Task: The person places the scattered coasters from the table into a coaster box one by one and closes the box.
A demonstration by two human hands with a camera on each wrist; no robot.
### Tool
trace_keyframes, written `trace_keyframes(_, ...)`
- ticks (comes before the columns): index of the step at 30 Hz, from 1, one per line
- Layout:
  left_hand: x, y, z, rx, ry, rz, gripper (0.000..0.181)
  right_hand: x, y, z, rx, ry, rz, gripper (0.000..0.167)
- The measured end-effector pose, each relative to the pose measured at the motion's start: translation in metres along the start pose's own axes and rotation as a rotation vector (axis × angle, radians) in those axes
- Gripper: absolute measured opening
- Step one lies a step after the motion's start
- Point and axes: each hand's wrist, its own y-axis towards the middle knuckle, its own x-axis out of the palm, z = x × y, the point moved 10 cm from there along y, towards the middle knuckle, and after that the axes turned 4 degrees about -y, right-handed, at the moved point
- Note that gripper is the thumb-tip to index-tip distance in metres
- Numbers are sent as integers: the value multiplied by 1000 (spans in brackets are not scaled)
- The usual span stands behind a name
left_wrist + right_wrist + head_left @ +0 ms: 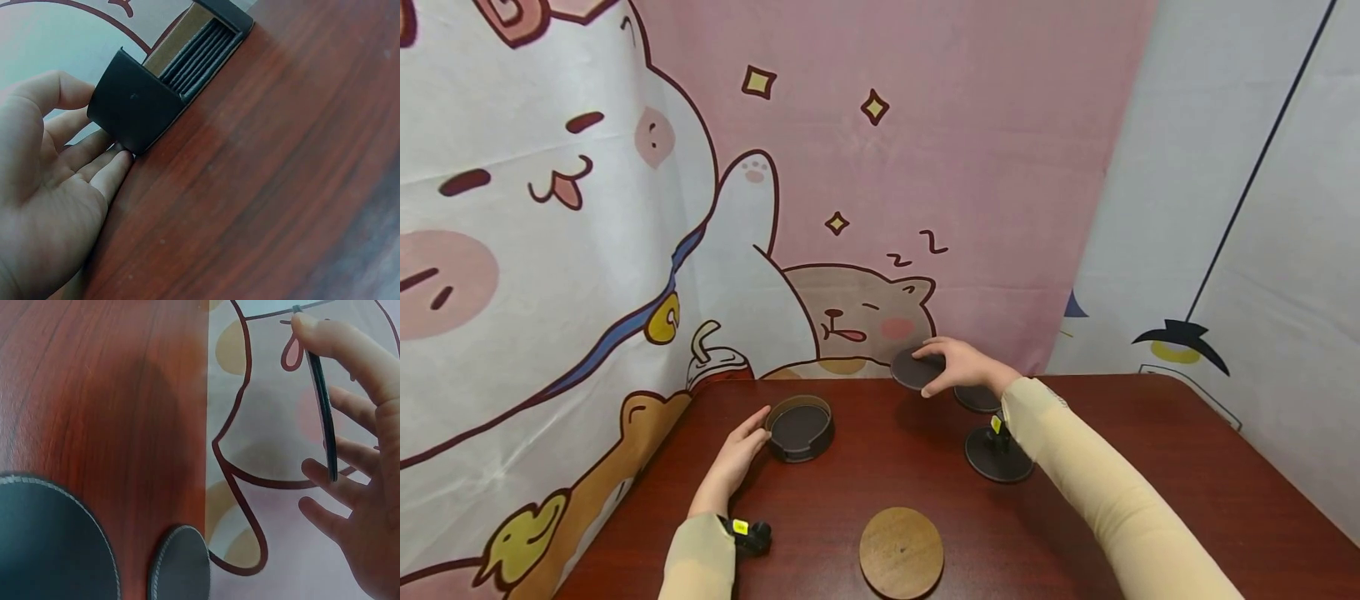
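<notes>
My right hand (pixel 966 367) pinches a round black coaster (pixel 907 372) above the far edge of the table. In the right wrist view this coaster (pixel 322 412) shows edge-on between the thumb and fingers. My left hand (pixel 733 462) rests against the left side of a round black coaster holder (pixel 800 453). Seen from the left wrist, its thumb and fingertips touch the outer wall of the holder (pixel 128 103). Several black coasters (pixel 203 59) lie stacked inside, visible through the front notch. Two more black coasters, a far one (pixel 976 400) and a nearer one (pixel 992 464), lie on the table.
A round wooden disc (pixel 901 552) lies at the near middle of the reddish-brown table (pixel 850 483). Behind the table hangs a cloth with cartoon animals (pixel 865 312), close to its far edge. My right forearm (pixel 1097 475) reaches over the table's right side.
</notes>
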Motion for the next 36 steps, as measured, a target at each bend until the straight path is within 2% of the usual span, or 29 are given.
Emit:
trace_keyframes(6,1,-2,3,13,7,-1,58,22,7,-3,15,6,-33,74)
trace_keyframes(10,-4,-3,2,13,5,10,57,42,18,-11,-2,20,-58,74)
trace_keyframes(15,0,-1,3,17,-16,5,58,65,30,-22,-8,48,-86,71)
trace_keyframes(22,-1,0,3,27,-8,23,58,93,54,-53,-71,16,-124,69)
trace_keyframes(29,1,-2,6,35,-2,34,58,118,68,-81,-91,8,-193,67)
trace_keyframes(36,8,-19,32,18,-14,6,58,132,78,-100,-134,-10,-200,65)
